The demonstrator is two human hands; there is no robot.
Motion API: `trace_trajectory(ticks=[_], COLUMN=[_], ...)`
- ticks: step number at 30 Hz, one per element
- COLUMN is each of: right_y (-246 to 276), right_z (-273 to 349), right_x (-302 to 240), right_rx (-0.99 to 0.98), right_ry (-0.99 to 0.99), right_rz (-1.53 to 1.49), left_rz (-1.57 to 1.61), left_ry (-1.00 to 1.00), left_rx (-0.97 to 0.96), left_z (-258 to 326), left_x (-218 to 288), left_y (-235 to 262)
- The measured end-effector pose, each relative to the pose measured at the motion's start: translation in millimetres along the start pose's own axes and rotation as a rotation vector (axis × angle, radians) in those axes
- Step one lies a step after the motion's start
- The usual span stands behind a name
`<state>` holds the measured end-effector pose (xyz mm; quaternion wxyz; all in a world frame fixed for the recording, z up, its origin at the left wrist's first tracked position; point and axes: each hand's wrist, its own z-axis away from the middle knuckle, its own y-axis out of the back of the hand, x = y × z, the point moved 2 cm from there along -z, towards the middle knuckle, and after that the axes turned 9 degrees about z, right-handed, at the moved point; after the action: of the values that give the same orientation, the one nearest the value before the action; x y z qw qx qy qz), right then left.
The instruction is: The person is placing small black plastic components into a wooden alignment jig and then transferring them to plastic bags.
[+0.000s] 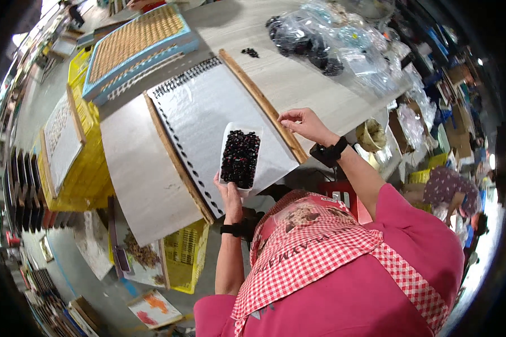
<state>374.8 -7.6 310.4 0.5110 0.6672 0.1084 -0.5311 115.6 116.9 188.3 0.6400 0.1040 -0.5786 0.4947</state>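
Observation:
My left hand (230, 199) grips the near end of a white plastic tub (254, 131) filled with small, shiny dark pieces (240, 157), some with reddish glints. The tub is over a white sheet (202, 106) bordered by two wooden strips. Rows of similar dark pieces (186, 77) lie across the sheet's far end, and a line of them runs down its left side. Over the right wooden strip (258, 98) is my right hand (305, 124), its fingers curled together; whatever they may pinch is too small to make out.
Beyond the sheet sits a light-blue block (138, 70) topped with tan rows. A small pile of dark pieces (250, 53) lies on the table, near clear plastic bags (343, 42). Yellow crates (84, 180) stand left. Another person (452, 188) is at the far right.

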Motion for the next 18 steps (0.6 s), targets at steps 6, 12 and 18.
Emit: trace_trajectory(ticks=[6, 12, 18], right_y=[91.9, 212.3, 339.2], right_z=[35.7, 47.2, 30.0], right_x=[68.8, 157.0, 281.7], right_rx=[0.260, 0.501, 0.642], right_ry=[-0.240, -0.367, -0.515], right_rz=[-0.032, 0.000, 0.016], left_rz=[-0.002, 0.036, -0.151], left_ry=[0.082, 0.198, 0.075], left_rx=[-0.139, -0.209, -0.412], left_z=[-25.2, -27.0, -73.0], left_x=[0.9, 1.6, -64.2], left_y=[-49.5, -151.6, -206.0])
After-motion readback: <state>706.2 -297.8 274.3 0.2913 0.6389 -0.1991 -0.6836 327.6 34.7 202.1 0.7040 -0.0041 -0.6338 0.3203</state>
